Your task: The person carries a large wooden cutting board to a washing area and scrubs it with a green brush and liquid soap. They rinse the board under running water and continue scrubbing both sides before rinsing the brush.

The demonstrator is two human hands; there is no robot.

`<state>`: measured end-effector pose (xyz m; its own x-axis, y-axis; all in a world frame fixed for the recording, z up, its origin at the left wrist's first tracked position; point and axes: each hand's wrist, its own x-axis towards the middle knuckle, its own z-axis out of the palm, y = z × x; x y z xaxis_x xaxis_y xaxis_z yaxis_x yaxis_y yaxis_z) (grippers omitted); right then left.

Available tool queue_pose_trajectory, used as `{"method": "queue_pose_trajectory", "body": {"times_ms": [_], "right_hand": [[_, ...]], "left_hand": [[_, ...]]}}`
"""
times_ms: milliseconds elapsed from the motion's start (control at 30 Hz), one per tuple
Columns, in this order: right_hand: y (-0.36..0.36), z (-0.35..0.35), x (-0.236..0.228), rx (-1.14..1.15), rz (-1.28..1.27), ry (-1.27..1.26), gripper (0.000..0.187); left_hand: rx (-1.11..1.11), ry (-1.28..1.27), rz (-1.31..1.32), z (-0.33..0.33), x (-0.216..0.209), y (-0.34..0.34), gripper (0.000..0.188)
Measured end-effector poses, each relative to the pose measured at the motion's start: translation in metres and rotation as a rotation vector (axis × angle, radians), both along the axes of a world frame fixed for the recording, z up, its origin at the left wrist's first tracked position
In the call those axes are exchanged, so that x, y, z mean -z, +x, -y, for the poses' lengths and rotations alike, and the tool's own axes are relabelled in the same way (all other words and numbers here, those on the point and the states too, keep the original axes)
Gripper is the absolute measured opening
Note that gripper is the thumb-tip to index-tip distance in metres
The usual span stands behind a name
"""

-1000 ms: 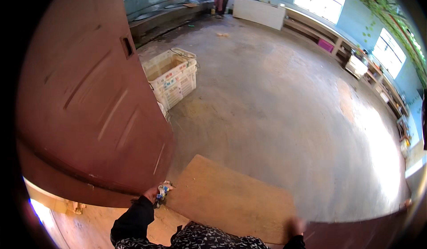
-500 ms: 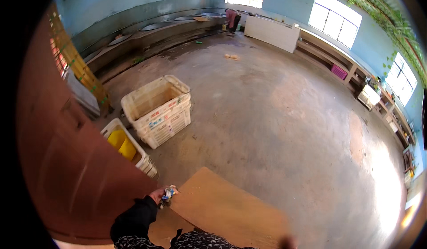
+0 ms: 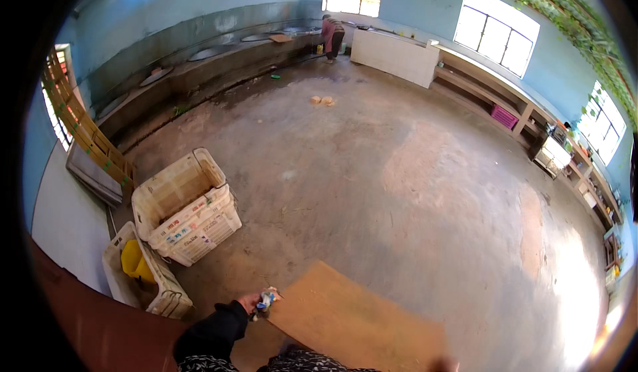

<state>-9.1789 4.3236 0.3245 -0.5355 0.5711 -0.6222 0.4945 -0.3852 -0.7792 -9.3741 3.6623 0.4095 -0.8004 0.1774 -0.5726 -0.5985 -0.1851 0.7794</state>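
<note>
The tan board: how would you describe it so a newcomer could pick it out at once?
Start at the grey floor and drop to the view's bottom edge. There the tan board spans from the left hand, holding a crumpled bundle, to the blurred right hand. Its flat, lighter face sets it apart from the dark red-brown panel at lower left.

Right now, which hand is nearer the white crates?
Left. The left hand is right of the white crates, by the board; the right hand is farther off, at its right end.
</note>
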Motion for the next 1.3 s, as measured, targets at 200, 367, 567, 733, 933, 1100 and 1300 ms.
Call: {"method": "queue_pose_trajectory", "body": {"times_ms": [200, 367, 567, 733, 933, 1100, 1300], "right_hand": [[-0.238, -0.068, 0.009, -0.8, 0.062, 0.807, 0.022], [-0.42, -0.102, 0.089, -1.362, 0.069, 1.721, 0.014], [-0.562, -0.155, 0.09, -1.168, -0.085, 2.393, 0.022], [-0.594, -0.255, 0.126, -1.132, 0.152, 2.69, 0.031], [-0.718, -0.379, 0.165, -0.924, 0.447, 3.288, 0.033], [-0.871, -0.508, 0.185, -0.789, 0.351, 3.292, 0.029], [-1.137, -0.493, 0.147, -0.76, -0.064, 3.146, 0.025]], "left_hand": [[-0.097, -0.175, -0.362, 0.006, 0.072, -0.087, 0.033], [-0.249, -0.174, -0.273, -0.025, 0.023, -0.23, 0.028], [-0.245, -0.172, -0.171, -0.071, -0.018, -0.461, 0.021], [0.083, 0.033, -0.3, -0.132, 0.011, -0.648, 0.023], [0.209, 0.201, 0.127, -0.208, 0.134, -0.848, 0.021], [0.081, 0.086, 0.193, -0.34, 0.05, -0.975, 0.017], [-0.235, 0.045, 0.151, -0.36, -0.033, -1.035, 0.022]]}}
